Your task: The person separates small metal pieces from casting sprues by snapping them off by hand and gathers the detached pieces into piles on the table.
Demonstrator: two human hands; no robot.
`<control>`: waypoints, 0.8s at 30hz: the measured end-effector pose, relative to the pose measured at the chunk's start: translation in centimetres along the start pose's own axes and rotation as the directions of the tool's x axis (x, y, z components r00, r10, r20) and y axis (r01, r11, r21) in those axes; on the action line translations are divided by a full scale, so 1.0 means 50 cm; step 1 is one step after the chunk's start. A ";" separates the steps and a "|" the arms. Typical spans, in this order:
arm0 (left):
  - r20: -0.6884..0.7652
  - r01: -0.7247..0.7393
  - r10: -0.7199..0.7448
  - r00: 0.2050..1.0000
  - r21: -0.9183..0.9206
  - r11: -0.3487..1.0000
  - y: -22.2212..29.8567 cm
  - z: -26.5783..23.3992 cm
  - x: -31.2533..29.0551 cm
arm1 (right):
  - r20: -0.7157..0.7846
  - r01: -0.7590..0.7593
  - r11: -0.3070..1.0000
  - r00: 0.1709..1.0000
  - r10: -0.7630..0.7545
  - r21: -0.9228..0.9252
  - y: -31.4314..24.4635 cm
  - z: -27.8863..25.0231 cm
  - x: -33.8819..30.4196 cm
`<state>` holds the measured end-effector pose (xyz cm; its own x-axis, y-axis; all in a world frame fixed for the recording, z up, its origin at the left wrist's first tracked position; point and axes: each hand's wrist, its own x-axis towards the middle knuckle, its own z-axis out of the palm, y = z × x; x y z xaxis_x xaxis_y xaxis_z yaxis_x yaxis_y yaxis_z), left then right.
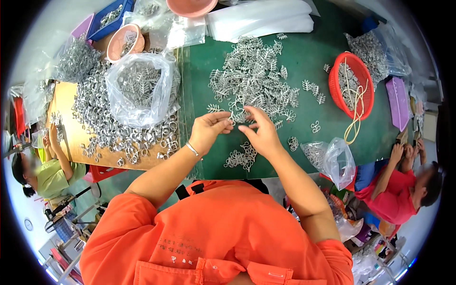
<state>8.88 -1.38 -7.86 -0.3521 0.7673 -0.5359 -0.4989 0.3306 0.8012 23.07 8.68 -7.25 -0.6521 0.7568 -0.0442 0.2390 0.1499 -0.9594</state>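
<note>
My left hand (207, 130), with a silver bangle on its wrist, pinches a small curly silver metal piece (236, 114) between thumb and fingertips. Just right of it, my right hand (262, 135) has thumb and forefinger apart, and I see nothing gripped between them. Beyond both hands spreads a large heap of leaf-shaped metal pieces (254, 71) on the green table mat (304, 57). Nearer to me, below the hands, sits a smaller pile of curly metal pieces (241, 157).
On the left are a heap of metal rings (92, 104) and an opened plastic bag (114, 107) of leaf pieces. A red basket (334, 78) with cord and a clear bag (339, 161) stand right. Co-workers in green (54, 178) and pink (392, 194) sit either side.
</note>
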 end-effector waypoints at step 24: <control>-0.038 0.238 -0.241 0.970 -0.067 0.969 0.013 0.027 0.001 | 0.045 -0.293 0.901 0.955 0.294 0.319 -0.031 -0.017 -0.039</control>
<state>9.63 -0.36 -7.02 -0.2516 0.6436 -0.7228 -0.6201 0.4662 0.6310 24.58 7.51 -5.45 -0.5849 0.7377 -0.3373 0.1772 -0.2895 -0.9406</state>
